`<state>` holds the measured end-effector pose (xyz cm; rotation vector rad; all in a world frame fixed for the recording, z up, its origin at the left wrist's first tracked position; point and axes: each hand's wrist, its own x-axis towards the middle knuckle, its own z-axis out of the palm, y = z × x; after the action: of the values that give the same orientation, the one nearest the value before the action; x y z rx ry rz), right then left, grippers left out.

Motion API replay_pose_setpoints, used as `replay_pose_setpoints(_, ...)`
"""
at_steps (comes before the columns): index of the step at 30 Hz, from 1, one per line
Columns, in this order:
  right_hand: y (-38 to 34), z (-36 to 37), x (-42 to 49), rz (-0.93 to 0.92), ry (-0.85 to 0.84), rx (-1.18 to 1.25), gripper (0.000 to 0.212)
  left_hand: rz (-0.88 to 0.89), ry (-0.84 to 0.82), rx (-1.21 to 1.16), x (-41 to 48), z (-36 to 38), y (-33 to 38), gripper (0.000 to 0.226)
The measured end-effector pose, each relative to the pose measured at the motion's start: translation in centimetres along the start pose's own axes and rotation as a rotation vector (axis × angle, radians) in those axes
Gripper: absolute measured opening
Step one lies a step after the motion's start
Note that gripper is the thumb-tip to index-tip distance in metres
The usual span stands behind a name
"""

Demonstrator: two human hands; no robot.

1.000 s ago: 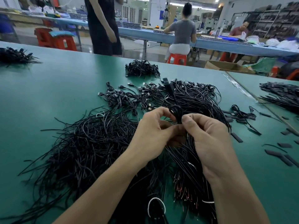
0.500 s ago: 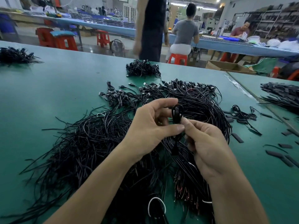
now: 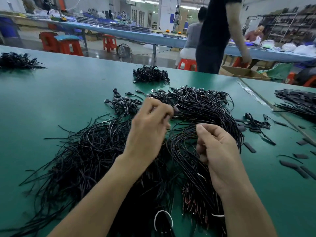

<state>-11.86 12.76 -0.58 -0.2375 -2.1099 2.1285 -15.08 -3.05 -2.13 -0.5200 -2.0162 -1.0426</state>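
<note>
Black thin cables (image 3: 205, 113) lie heaped on the green desk (image 3: 68, 93), beneath both hands. Probably light, limp and tangle-prone; best pinched singly near the stiffer plug end. The blurred left hand (image 3: 150, 129) and the right hand (image 3: 217, 151) are curled; whether either pinches a strand is unclear.

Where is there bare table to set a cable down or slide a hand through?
Widest bare patch: the green table between the far-left cable bundle and the big cable pile. Another at near right, below the black sleeve pieces. Crowded: the pile itself and the right strip littered with those pieces.
</note>
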Motion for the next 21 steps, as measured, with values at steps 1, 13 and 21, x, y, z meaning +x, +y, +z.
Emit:
replay_pose_setpoints(1,0.2,-0.2,0.0,-0.035,0.016,-0.125,0.008,-0.072,0.061,0.029,0.6,0.3,-0.8,0.013)
replay_pose_setpoints(13,2.9,2.1,-1.2,-0.113,-0.112,-1.201,0.039,-0.484,-0.561,0.492,0.1,1.8,-2.5,0.051)
replay_pose_setpoints(21,4.4,3.8,-1.5,-0.229,0.038,-1.283,0.027,-0.422,-0.481,0.377,-1.3,1.2,-0.8,0.049)
